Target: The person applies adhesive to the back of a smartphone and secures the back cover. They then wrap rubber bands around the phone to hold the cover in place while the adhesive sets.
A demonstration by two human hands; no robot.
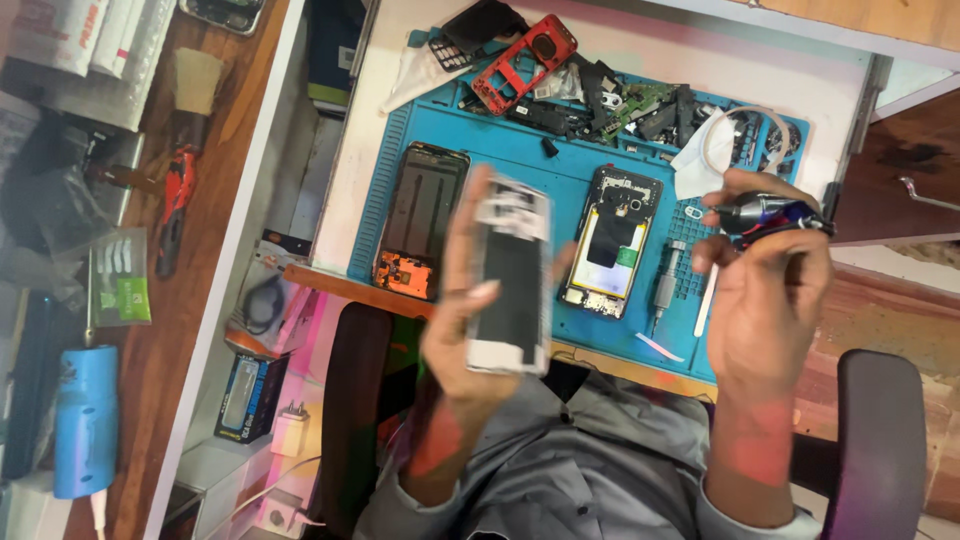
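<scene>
My left hand (462,330) holds up a flat phone battery (510,275), black with white ends, above the near edge of the blue work mat (520,150). My right hand (765,300) grips a small dark tool with a red and blue body (765,213), raised over the mat's right side. On the mat between my hands lies an opened phone body (612,243) with a yellow and black inside. A phone screen panel (420,220) lies at the mat's left.
A red phone frame (525,62) and loose dark parts (640,105) crowd the mat's far edge. A small screwdriver (664,285) and white pry stick (706,295) lie by my right hand. A blue cylinder (85,420) and red-handled tool (175,205) sit on the left wooden shelf.
</scene>
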